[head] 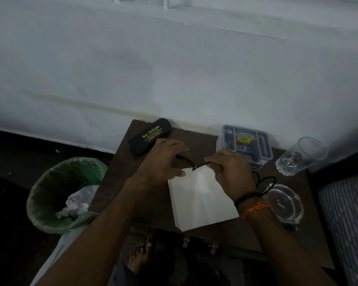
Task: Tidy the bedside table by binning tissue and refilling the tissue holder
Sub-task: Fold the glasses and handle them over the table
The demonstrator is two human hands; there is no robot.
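Observation:
A stack of flat white tissues (203,201) lies on the dark brown bedside table (116,182), near its front edge. Just above the stack's far corner, my left hand (163,162) and my right hand (229,172) hold the two ends of a thin black cord-like item (192,167). My right thumb and forefinger pinch their end. Left of the table stands a bin with a green liner (50,182), with crumpled white tissue (74,205) inside it.
A black spectacle case (150,136) lies at the table's back left. A grey compartment tray (246,141) sits against the wall. A drinking glass (302,155) and a glass ashtray (285,203) are on the right, with black loops (266,180) beside them. A striped bed edge (347,223) is at far right.

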